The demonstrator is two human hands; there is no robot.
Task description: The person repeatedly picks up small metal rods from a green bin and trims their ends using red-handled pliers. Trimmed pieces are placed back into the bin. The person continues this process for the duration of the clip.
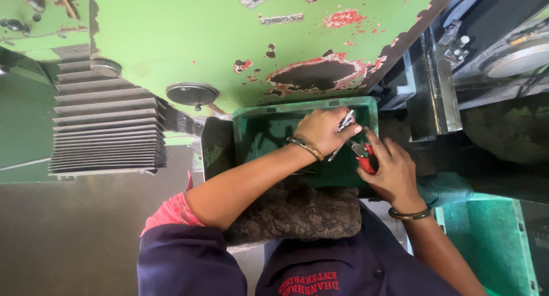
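So the thing I'm working on is a small metal part [345,123], thin and silvery, pinched in my left hand [327,131] right over the green tray [366,104] on my lap. Fingers curled tight around it, with the shiny end poking out past my knuckles. My guess is it's light and stiff, probably a bit slick like bare metal tends to be, so I'd grip it along the shank and not by the tip. Can't make out its exact shape, too small.

My right hand [389,170] is closed around a pair of red-handled pliers [363,156], nose pointing toward the part. Handles squeezed into my palm, thumb on top. The rubbery grips should keep them from slipping.

The tray looks like scuffed plastic and I can't tell what's in the bottom. It sits on a patterned brown cloth [297,211] over my legs. Bangles on both wrists.

Right in front of me is a big green machine [189,38] with paint chipped off in red and black patches, a round knob [192,94] and a grey bellows cover [106,130] off to the side. Another green bin [492,239] sits by my right arm. Floor's dull grey concrete, the whole spot is pretty cramped
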